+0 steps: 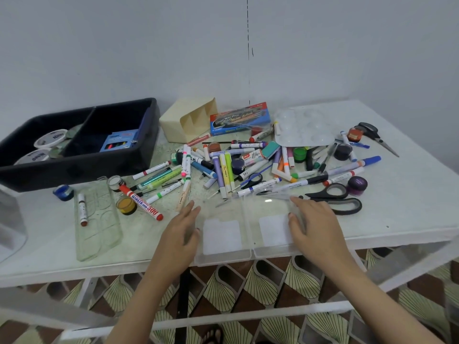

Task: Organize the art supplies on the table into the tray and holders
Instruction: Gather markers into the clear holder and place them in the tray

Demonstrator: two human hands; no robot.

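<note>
Bracing clear plastic two-compartment holder (248, 244) between left hand (182, 224) and right hand (315, 219), fingers straight against its sides; left of it, red-capped white marker (141, 203) lettered "WHITEBOARD MARKER 500".

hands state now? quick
Left hand: open, straight fingers against the left side of the clear holder.
Right hand: open, resting on its right side.

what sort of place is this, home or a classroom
Most likely a room in a home, set up as a craft corner. A white table stands against a plain wall, a patterned floor shows beneath it, and markers, paint pots and scissors lie scattered on top.
</note>
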